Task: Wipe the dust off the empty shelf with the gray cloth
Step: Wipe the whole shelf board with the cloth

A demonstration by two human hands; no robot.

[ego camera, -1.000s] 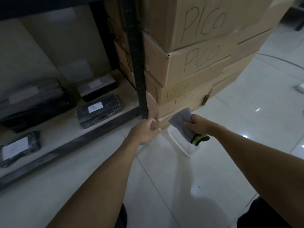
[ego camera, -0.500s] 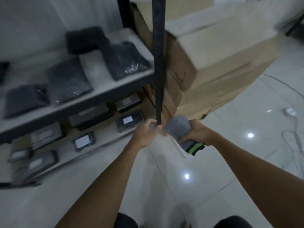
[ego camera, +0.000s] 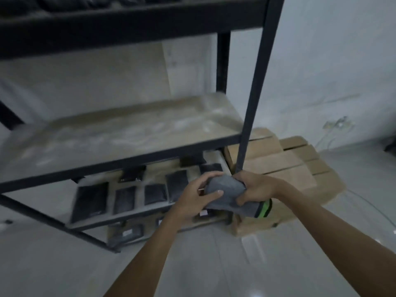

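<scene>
The gray cloth [ego camera: 227, 190], with a green and black band at its lower right end, is bunched between both hands. My left hand [ego camera: 198, 196] grips its left side, thumb on top. My right hand [ego camera: 255, 188] grips its right side. Both hands hover in front of the rack's right front post [ego camera: 255, 99], below the empty shelf [ego camera: 120, 133]. That shelf is a pale board streaked with whitish dust, with nothing on it.
Lower shelves hold several dark flat packets [ego camera: 90, 201]. A higher shelf beam [ego camera: 128, 24] crosses the top. Stacked cardboard boxes [ego camera: 285, 166] stand right of the rack. Glossy tiled floor [ego camera: 214, 264] lies beneath my arms; a white wall [ego camera: 321, 71] is behind.
The view rose from the bottom shelves to the dusty empty shelf. My left hand, which held nothing before, now grips the cloth together with my right hand.
</scene>
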